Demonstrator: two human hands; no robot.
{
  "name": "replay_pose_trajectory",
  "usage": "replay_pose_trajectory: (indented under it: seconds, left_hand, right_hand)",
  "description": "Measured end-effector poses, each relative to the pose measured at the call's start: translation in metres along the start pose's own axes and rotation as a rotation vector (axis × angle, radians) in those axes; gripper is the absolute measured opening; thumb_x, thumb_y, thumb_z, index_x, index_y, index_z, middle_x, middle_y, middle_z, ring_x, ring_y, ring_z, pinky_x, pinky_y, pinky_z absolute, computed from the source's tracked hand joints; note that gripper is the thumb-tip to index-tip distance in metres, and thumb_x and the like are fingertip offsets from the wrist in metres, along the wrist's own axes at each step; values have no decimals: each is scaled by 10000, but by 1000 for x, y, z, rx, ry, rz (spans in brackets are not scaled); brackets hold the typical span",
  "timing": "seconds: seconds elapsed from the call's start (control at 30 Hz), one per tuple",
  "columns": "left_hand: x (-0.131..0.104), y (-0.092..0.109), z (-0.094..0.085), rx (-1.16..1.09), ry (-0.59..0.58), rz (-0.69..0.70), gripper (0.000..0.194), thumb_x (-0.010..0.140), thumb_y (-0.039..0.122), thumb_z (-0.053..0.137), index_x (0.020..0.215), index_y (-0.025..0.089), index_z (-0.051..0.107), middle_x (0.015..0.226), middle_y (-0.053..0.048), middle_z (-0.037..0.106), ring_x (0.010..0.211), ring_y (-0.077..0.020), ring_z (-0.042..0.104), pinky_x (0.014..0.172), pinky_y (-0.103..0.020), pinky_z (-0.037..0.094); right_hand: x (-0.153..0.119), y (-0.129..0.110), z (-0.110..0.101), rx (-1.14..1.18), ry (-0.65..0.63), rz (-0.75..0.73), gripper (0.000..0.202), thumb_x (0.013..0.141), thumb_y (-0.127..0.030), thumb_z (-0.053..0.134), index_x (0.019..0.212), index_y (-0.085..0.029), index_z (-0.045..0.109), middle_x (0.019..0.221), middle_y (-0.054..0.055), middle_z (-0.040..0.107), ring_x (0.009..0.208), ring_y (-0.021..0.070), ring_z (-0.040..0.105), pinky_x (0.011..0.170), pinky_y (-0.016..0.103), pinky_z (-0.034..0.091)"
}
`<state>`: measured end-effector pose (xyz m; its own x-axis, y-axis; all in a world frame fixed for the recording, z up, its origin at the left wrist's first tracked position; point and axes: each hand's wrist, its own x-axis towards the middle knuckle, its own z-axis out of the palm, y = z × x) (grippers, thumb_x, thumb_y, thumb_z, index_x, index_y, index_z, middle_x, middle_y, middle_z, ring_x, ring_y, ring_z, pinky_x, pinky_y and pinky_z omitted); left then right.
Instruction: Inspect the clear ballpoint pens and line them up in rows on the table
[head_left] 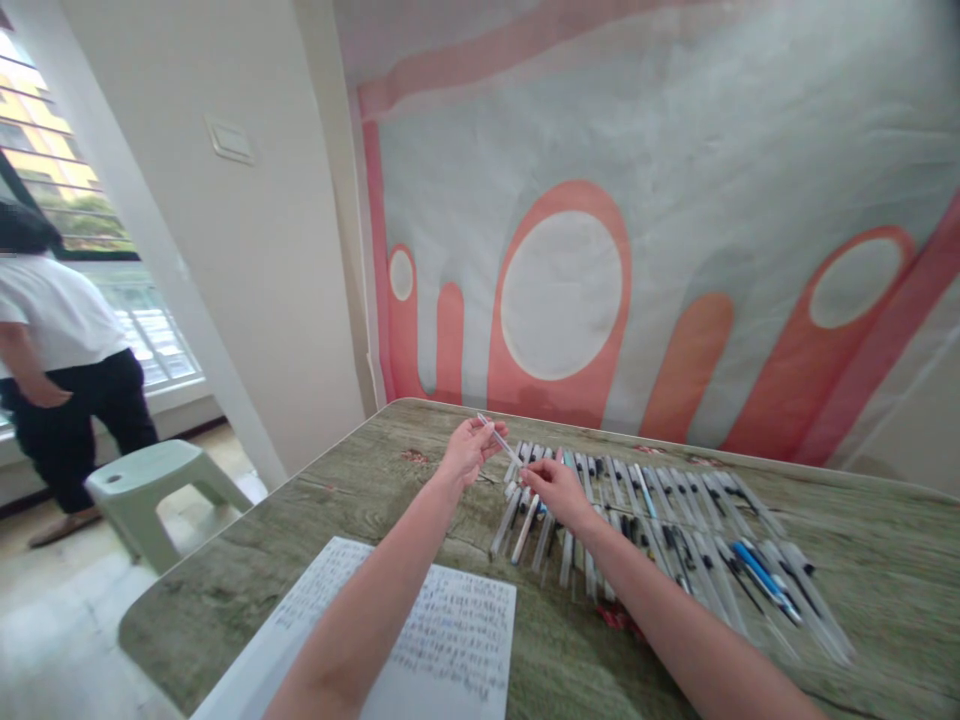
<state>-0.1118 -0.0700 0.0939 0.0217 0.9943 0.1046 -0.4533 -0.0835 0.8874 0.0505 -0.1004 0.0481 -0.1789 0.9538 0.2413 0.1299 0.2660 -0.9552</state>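
A slim, clear-barrelled pen [504, 443] slants between my two hands above the far half of the table. Its upper end is pinched by my left hand [468, 452], thumb and fingertips closed round it. My right hand [556, 488] grips the lower end with fingers pressed together. Just under and beside my right hand lie two rows of pens [694, 490], mostly clear with dark caps or tips. A blue pen [765, 578] stands out at the right of the nearer row. My right forearm hides part of that row.
Handwritten sheets of paper [461, 630] lie at the near left under my left forearm. The wood-patterned table [247, 550] meets a pink-and-grey mural wall [450, 200]. Left of the table are a pale green stool [161, 475] and a standing person [64, 320] by the window.
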Motion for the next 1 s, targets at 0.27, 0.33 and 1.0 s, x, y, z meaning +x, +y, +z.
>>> replay_pose_trajectory:
  seconds: [0.27, 0.33, 1.0]
  left_hand:
    - [-1, -1, 0, -46, -21, -17, 207, 699, 164, 594, 842, 146, 445, 861, -77, 632, 815, -159, 605, 798, -386, 436]
    - [-1, -2, 0, -64, -32, -13, 199, 704, 160, 587, 842, 147, 444, 864, -75, 631, 820, -160, 604, 805, -388, 433]
    - [2, -6, -3, -89, -10, -8, 175, 711, 147, 575, 828, 144, 445, 869, -76, 626, 856, -166, 595, 809, -384, 440]
  right_hand:
    - [-3, -6, -2, 116, -120, 143, 397, 732, -495, 445, 744, -123, 586, 664, 46, 621, 499, 83, 505, 402, 174, 328]
    - [-3, -7, -3, 94, -62, 113, 352, 687, -472, 522, 733, -128, 581, 643, 29, 612, 491, 77, 490, 405, 170, 324]
    - [-2, -4, -4, 120, -56, 144, 374, 683, -495, 515, 707, -126, 570, 621, 27, 597, 463, 74, 468, 401, 180, 318]
